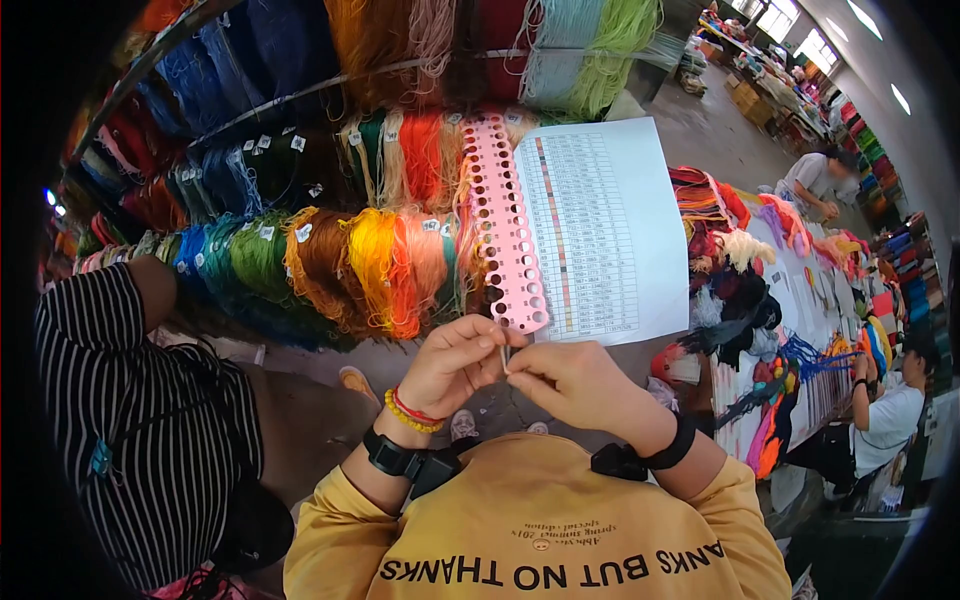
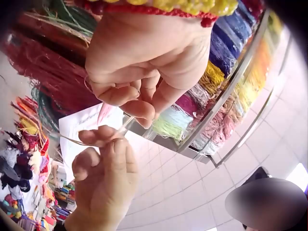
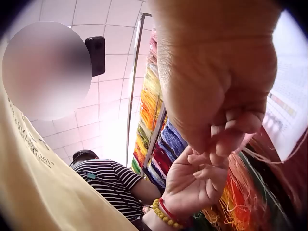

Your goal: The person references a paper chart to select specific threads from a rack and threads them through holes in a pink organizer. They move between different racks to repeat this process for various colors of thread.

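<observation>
Both hands meet in front of the chest, in the head view. My left hand [image 1: 455, 365], with a yellow bead bracelet and a red cord at its wrist, pinches a thin pale strand of thread [image 1: 506, 358]. Close beside it, my right hand [image 1: 575, 380] pinches the same strand between thumb and fingers. A short length of the thread [image 2: 127, 124] spans the two sets of fingertips in the left wrist view, and a loose tail trails off past the right hand. Just beyond the hands lies a pink card with rows of punched holes [image 1: 532, 285], over a white printed chart [image 1: 655, 230].
Racks of coloured thread hanks [image 1: 370, 270] with small white tags stand ahead and left. A person in a striped shirt [image 1: 150, 430] is close on the left. At right, a table [image 1: 735, 395] carries heaped thread bundles, with a seated person [image 1: 890, 420] beside it.
</observation>
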Available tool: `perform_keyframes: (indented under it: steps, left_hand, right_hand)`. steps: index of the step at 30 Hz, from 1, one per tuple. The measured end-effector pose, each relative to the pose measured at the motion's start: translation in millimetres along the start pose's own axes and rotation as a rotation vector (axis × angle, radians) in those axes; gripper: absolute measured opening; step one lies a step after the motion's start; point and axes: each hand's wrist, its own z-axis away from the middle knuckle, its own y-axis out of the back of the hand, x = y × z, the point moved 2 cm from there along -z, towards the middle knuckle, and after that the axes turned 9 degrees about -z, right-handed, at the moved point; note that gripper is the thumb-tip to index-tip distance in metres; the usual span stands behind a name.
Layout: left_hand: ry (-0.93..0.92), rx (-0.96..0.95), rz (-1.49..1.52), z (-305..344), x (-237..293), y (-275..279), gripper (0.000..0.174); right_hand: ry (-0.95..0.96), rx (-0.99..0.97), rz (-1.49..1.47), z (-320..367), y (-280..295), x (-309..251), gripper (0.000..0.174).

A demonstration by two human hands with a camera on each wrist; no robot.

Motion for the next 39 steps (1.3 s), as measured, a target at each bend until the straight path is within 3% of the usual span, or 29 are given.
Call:
perform_keyframes:
  steps: [1, 4, 7, 13, 17, 21, 23, 26, 29, 32, 36, 39]
  left_hand:
    - [-0.019, -0.021, 0.0, 0, 0, 2, 0.011]
    - [-0.079, -0.038, -0.066, 4, 5, 10, 0.01]
    - [-0.091, 0.002, -0.18, 7, 7, 9, 0.01]
    - [-0.128, 0.105, -0.499, 15, 14, 3, 0.013]
    - [-0.238, 0.404, -0.399, 23, 24, 19, 0.017]
    - [-0.283, 0.545, 0.135, 47, 32, 75, 0.027]
    - [-0.312, 0.604, 0.193, 80, 17, 141, 0.027]
    - [-0.339, 0.921, 0.032, 117, -12, 186, 0.025]
    - [-0.135, 1.155, -0.161, 163, -63, 246, 0.021]
    - [0.137, 1.302, -0.179, 194, -101, 268, 0.012]
    - [0.528, 1.162, -0.438, 200, -113, 254, 0.016]
    - [0.507, 1.1, -0.479, 197, -101, 246, 0.019]
  right_hand:
    - [-0.001, -0.072, 0.039, 1, -2, 2, 0.015]
    - [-0.158, 0.051, -0.03, 4, 0, 19, 0.02]
    - [-0.577, 0.133, -0.377, 1, 4, 38, 0.028]
    - [-0.599, 0.249, -0.687, -17, -4, 46, 0.025]
    - [-0.621, 0.316, -0.826, -16, -5, 55, 0.021]
    - [-0.623, 0.352, -0.866, -15, -3, 56, 0.019]
    - [-0.616, 0.376, -0.898, -17, -2, 57, 0.019]
    - [-0.624, 0.385, -0.906, -17, -2, 61, 0.019]
    - [-0.599, 0.358, -0.906, -19, 0, 60, 0.019]
    - [-0.625, 0.318, -0.864, -19, 1, 63, 0.019]
    - [-0.622, 0.257, -0.493, -15, 15, 36, 0.029]
    - [-0.516, 0.214, -0.182, -11, 19, 20, 0.035]
